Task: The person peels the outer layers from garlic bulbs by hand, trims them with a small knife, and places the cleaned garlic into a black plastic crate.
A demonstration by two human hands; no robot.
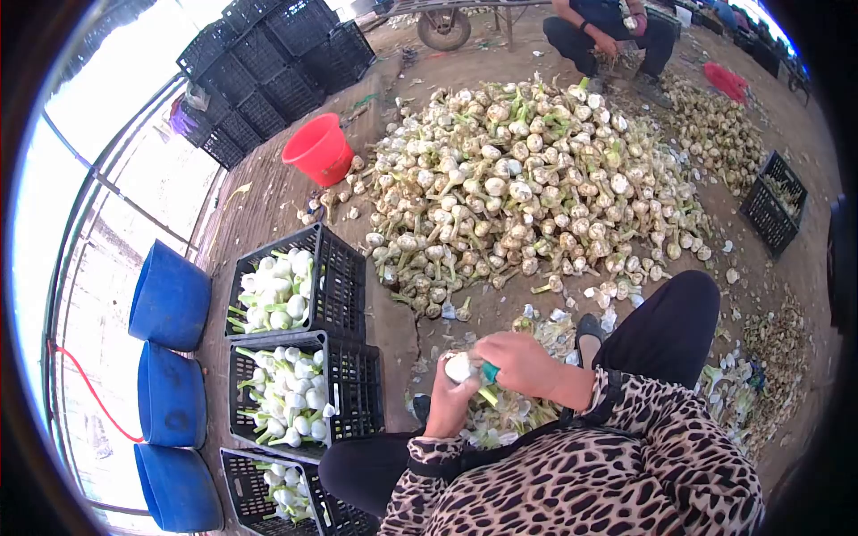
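Observation:
My left hand [449,404] is closed around a white garlic bulb [459,367], its green stem pointing down towards my lap. Pressed close to the bulb, my right hand [521,361] grips a small knife by its green handle [490,372]; the blade is hidden. Peelings and cut leaves [514,420] lie on the ground below both hands. Just beyond them spreads a large heap of untrimmed garlic [527,188].
Black crates [344,286] of cleaned garlic stand at my left, beside several blue tubs [170,299]. Farther off are a red bucket [319,150] and stacked black crates [268,76]. Another person [612,40] sits behind the heap. A crate [776,204] stands at right.

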